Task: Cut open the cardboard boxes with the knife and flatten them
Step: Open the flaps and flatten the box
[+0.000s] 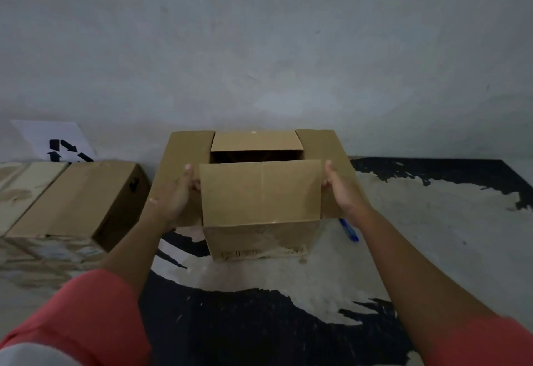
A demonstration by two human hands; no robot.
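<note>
Closest to me, my pink sleeves (86, 308) frame the bottom corners, and both forearms reach forward over a floor (259, 322) of black paint worn through to pale patches. The box (259, 238) I am working on stands upright on that floor, dead centre, with all four top flaps open.

Its near flap (259, 192) tips out toward me and covers the upper front face. My left hand (176, 195) is at that flap's left edge and my right hand (344, 195) at its right edge. On each side the fingers (188, 168) lie up along the edge, with the lower ones tucked in behind it, so both hands are grasping the near flap.

The knife (350, 231), blue, lies on the floor just below my right wrist, close to the box's right bottom corner and partly hidden.

The left flap (178, 152) and right flap (326, 146) splay outward past my hands. The far flap (255, 140) leans back, leaving a dark opening between it and the near flap.

To the right, bare floor runs wide to the frame's edge. On the left it is tighter: a closed box (78, 201) rests on a printed box (43, 250), its corner near the left flap.

Behind them a white sheet (52, 134) with black arrows leans on the grey wall (259, 48), which rises close behind the far flap.
</note>
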